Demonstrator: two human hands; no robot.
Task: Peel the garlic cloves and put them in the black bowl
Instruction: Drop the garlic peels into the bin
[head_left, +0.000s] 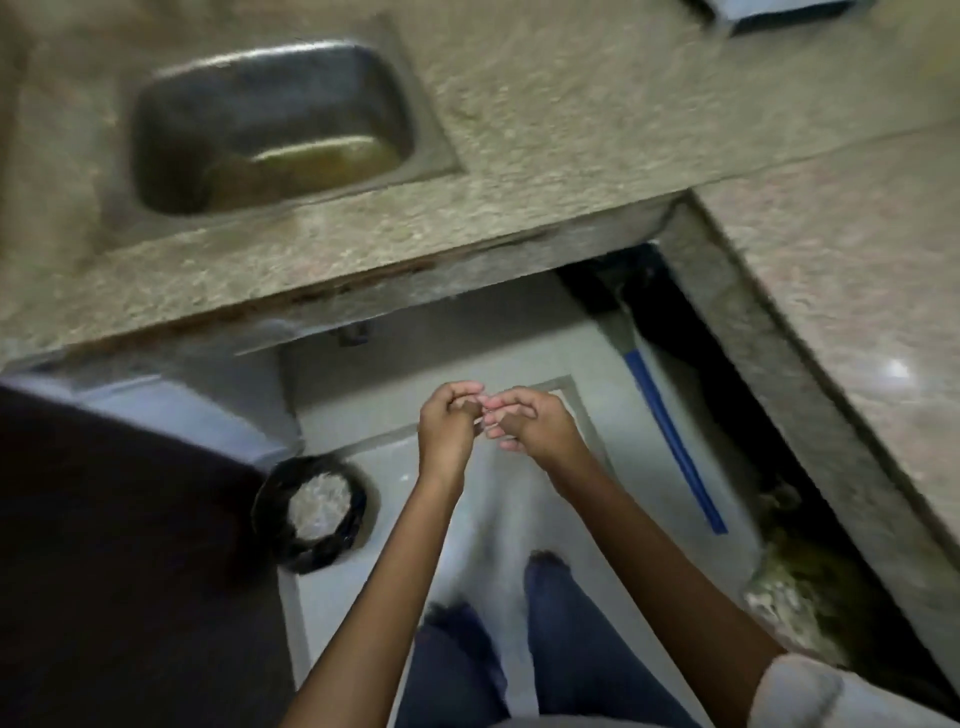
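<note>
Counter: speckled stone fills the top of my view and runs down the right edge in an L.
Floor: pale grey, in the middle and lower frame, below the counter's front edge.
Dark shape: a large black mass at lower left, too blurred for me to name.
Sink: a steel basin set into the counter at upper left, with murky yellowish water in its bottom.
Trousers: dark blue legs at bottom centre, under the forearms.
Bin: round with a black liner, on the floor at lower left, just beside the dark shape, with pale scraps inside.
Handle: a blue stick slanting along the right side of the floor, under the counter's overhang.
Left hand: centre frame, fingers curled, its tips meeting the other hand's.
Right hand: touching the left, fingers curled inward.
Clove: a small pale bit pinched between both sets of fingertips, held over the floor and blurred.
</note>
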